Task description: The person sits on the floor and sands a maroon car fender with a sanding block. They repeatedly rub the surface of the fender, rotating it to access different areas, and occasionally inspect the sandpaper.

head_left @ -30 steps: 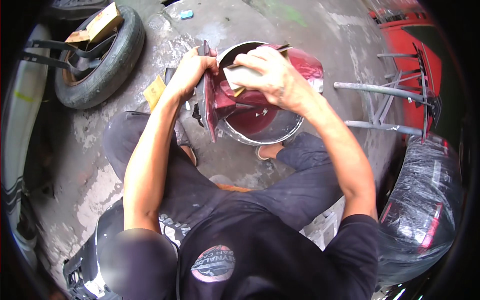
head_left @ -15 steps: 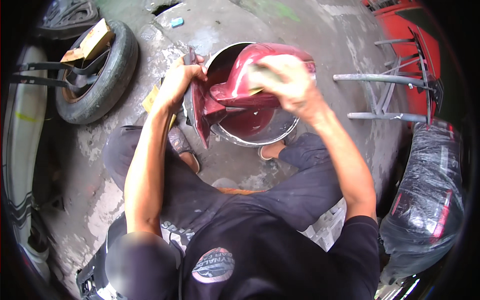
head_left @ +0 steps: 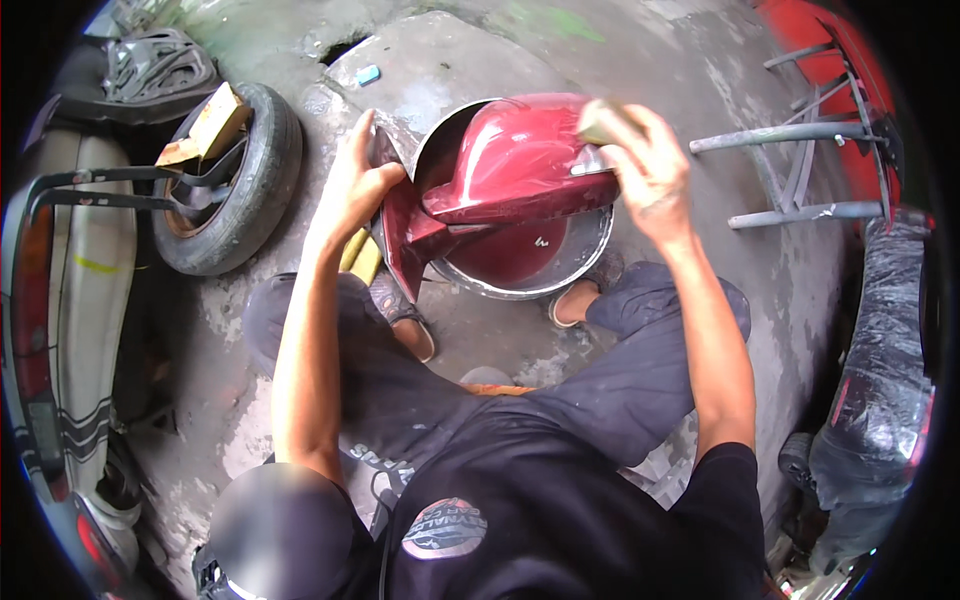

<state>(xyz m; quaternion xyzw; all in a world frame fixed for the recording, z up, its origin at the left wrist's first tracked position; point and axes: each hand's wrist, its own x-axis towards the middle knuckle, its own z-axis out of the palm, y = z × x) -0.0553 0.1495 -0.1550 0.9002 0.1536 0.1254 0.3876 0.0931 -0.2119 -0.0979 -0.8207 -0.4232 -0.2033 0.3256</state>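
Note:
A glossy dark red car side mirror (head_left: 515,150) lies across a round bucket (head_left: 606,248) with a pale rim, standing between my feet. Reddish liquid shows inside the bucket below the mirror. My left hand (head_left: 355,195) is closed round the mirror's mounting base at the bucket's left side. At the far right end of the mirror housing, my right hand (head_left: 655,180) pinches a small yellowish-grey sanding pad (head_left: 600,122) against or just beside the housing. The pad's underside is hidden, so I cannot tell the contact exactly.
A tyre (head_left: 255,180) with a cardboard box (head_left: 218,122) on it is at left, beside a light car bumper (head_left: 95,300). Grey metal stand legs (head_left: 790,140) reach in from the right, above a plastic-wrapped part (head_left: 870,370). A yellow object (head_left: 362,256) is by my left foot.
My right hand has moved right with the pad, from the middle of the mirror housing to its right end. My left hand keeps its hold. The view has shifted slightly.

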